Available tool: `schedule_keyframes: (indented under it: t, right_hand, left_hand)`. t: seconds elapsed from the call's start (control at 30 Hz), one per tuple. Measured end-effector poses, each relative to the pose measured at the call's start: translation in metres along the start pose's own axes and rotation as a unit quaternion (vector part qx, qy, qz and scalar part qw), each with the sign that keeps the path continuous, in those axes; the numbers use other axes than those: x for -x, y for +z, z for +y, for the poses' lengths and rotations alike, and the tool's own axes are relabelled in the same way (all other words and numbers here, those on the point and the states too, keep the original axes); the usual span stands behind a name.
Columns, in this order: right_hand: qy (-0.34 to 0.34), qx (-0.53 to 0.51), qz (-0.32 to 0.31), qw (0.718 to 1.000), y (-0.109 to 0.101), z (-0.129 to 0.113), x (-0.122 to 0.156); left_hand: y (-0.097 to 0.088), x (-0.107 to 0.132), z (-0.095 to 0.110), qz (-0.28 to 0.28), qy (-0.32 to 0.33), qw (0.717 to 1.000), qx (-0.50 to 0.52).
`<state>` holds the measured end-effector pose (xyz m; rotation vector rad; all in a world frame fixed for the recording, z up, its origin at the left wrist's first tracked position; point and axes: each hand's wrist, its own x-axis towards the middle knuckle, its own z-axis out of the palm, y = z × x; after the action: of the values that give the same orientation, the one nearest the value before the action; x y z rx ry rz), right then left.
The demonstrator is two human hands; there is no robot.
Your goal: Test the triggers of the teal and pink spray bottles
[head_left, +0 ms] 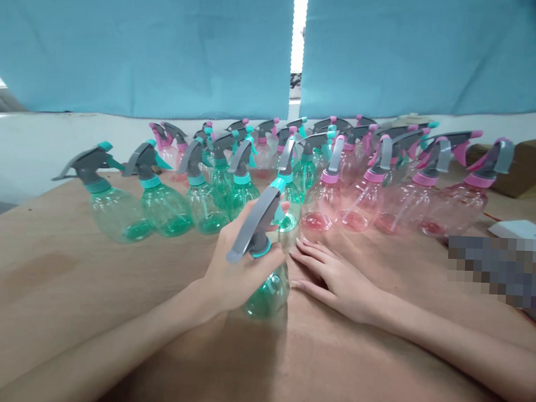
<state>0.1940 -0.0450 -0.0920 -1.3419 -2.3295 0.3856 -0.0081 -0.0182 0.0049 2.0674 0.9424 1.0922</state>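
My left hand (234, 265) is wrapped round the neck of a green spray bottle (268, 293) with a grey trigger head and teal collar, standing on the brown table (69, 287). My right hand (331, 275) lies flat on the table just right of that bottle, fingers stretched out and holding nothing. Behind both hands stand rows of spray bottles: green ones (165, 205) on the left, pink ones (370, 199) on the right.
A blue curtain (145, 47) hangs behind the table, with a bright gap in the middle. A brown cardboard box (525, 165) sits at the far right, and a white and blue object (522, 230) lies near it.
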Motion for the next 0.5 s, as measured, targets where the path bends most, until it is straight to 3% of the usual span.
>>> schedule_keyframes:
  t: [0.5]
  right_hand:
    - [0.009, 0.016, -0.017, 1.000, -0.0022, -0.0022, -0.0007]
  left_hand:
    - [0.0010, 0.0031, -0.0052, 0.005, -0.017, 1.000, -0.015]
